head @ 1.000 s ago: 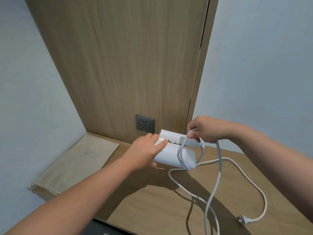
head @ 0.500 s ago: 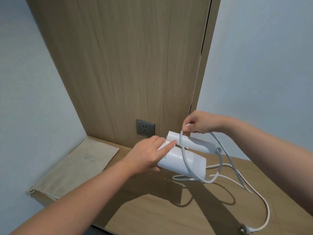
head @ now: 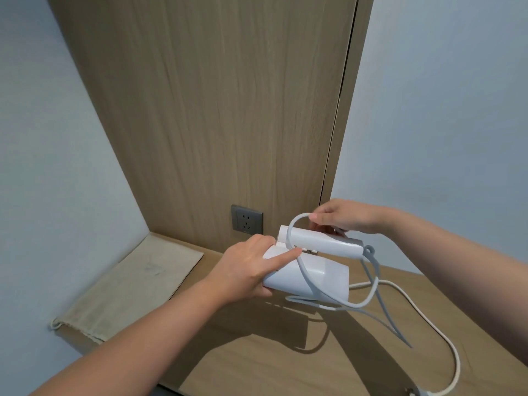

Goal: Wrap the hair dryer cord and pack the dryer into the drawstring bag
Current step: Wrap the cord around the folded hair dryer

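A white folded hair dryer [head: 323, 274] is held above the wooden shelf [head: 328, 364]. My left hand [head: 251, 270] grips its left end, the index finger lying along the body. My right hand [head: 340, 217] pinches the white cord [head: 368, 298] above the folded handle, and a loop of cord runs around the dryer body. The slack trails right across the shelf to the plug [head: 415, 393] at the bottom edge. The beige drawstring bag [head: 128, 290] lies flat on the shelf at the left, apart from both hands.
A grey wall socket [head: 247, 219] sits in the wood panel [head: 217, 110] just behind the dryer. Pale walls close in on both sides. The shelf's front edge runs along the bottom of the view.
My right hand has lifted the cord up and over the dryer, laying a loop around the body. The loose cord on the shelf has shortened. The dryer has risen slightly.
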Demonstrator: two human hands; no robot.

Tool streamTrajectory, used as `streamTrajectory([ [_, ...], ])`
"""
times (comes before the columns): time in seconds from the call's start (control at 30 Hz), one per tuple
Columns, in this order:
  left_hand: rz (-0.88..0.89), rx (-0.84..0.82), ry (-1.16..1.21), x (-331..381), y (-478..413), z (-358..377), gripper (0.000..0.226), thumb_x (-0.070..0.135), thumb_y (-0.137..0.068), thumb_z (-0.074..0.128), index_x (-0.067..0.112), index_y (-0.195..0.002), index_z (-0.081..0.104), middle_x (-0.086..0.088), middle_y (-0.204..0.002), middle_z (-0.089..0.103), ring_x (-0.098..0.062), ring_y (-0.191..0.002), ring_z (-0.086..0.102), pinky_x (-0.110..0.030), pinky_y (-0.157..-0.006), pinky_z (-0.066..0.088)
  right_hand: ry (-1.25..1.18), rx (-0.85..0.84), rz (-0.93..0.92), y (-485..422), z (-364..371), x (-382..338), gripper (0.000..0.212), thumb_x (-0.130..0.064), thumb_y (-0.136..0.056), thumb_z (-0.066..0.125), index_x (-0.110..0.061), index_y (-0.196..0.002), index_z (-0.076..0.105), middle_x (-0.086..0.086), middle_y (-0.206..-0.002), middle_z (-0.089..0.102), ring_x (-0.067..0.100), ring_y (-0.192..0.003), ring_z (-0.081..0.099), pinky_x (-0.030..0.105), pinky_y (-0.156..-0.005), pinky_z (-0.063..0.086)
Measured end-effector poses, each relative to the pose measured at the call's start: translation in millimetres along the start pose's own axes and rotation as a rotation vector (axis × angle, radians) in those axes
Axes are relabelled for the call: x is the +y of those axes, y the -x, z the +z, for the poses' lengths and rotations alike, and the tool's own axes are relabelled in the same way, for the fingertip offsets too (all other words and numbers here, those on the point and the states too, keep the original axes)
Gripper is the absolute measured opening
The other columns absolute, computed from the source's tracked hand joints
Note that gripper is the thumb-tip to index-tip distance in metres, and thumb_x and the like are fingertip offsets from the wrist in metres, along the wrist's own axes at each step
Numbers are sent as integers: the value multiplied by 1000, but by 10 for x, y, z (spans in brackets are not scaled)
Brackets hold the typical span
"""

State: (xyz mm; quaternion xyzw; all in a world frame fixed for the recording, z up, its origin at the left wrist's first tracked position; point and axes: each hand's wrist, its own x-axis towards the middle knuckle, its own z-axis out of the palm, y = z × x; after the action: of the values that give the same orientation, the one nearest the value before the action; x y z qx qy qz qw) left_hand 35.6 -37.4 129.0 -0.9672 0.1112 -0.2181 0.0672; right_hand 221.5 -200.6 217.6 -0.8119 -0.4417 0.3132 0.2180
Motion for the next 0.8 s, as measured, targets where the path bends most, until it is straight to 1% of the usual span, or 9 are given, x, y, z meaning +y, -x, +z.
streamTrajectory([
  [0.07, -31, -9, -2, -14, 18, 2, 100, 40, -51, 86, 28, -137, 36, -14, -103, 62, -27, -87, 60, -31, -49, 53, 9, -36, 60, 77, 40, 89, 44, -49, -96, 36, -17, -90, 65, 1, -82, 63, 17, -78, 60, 26, -69, 47],
  [0.13, -48, -25, -12, -33, 17, -3, 102, 41, -49, 87, 27, -137, 37, -13, -102, 62, -27, -87, 60, -31, -47, 52, -20, -35, 85, 137, 124, 146, 46, -54, -94, 34, -18, -97, 63, 7, -91, 66, 26, -86, 66, 32, -73, 55],
  [0.23, -29, -78, -60, -29, -11, -9, 107, 44, -47, 88, 24, -138, 35, -12, -99, 62, -26, -82, 61, -31, -49, 53, 0, 90, 71, 168, 219, 142, 51, -53, -94, 35, -13, -102, 66, 15, -97, 66, 29, -88, 66, 30, -70, 56],
  [0.37, -19, -94, -120, -19, -118, -28, 112, 50, -50, 86, 22, -143, 29, -11, -92, 62, -26, -78, 61, -38, -68, 52, -33, 164, 91, 187, 221, 128, 49, -52, -94, 37, -16, -93, 70, 6, -84, 66, 16, -73, 62, 20, -58, 48],
  [0.5, -27, -106, -93, -31, -178, -34, 113, 52, -52, 83, 24, -144, 24, -11, -100, 64, -29, -93, 61, -42, -85, 50, -76, 158, 121, 199, 223, 142, 45, -52, -94, 39, -19, -92, 70, 2, -82, 64, 15, -74, 62, 20, -58, 49],
  [0.53, -27, -119, -64, -29, -185, -35, 112, 50, -54, 82, 24, -144, 22, -11, -102, 63, -29, -93, 60, -42, -84, 50, -78, 160, 117, 192, 228, 148, 45, -52, -94, 39, -20, -90, 70, 1, -82, 64, 15, -74, 62, 20, -58, 49],
  [0.63, -37, -130, 3, -53, -175, -34, 107, 43, -55, 83, 23, -143, 24, -8, -90, 61, -26, -77, 56, -37, -69, 50, -108, 128, 97, 187, 194, 160, 46, -52, -93, 40, -18, -90, 70, 7, -84, 65, 19, -75, 63, 24, -59, 53],
  [0.73, -61, -142, 67, -79, -134, -33, 106, 41, -57, 82, 27, -143, 22, -8, -95, 60, -25, -80, 55, -35, -65, 50, -244, 2, 93, 152, 72, 229, 46, -47, -91, 49, -7, -99, 69, 21, -89, 68, 28, -78, 65, 33, -64, 54],
  [0.8, -82, -146, 100, -74, -121, -36, 106, 40, -58, 82, 28, -143, 21, -7, -96, 59, -24, -81, 54, -33, -63, 48, -298, -10, 84, 97, -14, 331, 41, -38, -91, 54, -1, -97, 70, 19, -86, 66, 25, -74, 62, 31, -64, 51],
])
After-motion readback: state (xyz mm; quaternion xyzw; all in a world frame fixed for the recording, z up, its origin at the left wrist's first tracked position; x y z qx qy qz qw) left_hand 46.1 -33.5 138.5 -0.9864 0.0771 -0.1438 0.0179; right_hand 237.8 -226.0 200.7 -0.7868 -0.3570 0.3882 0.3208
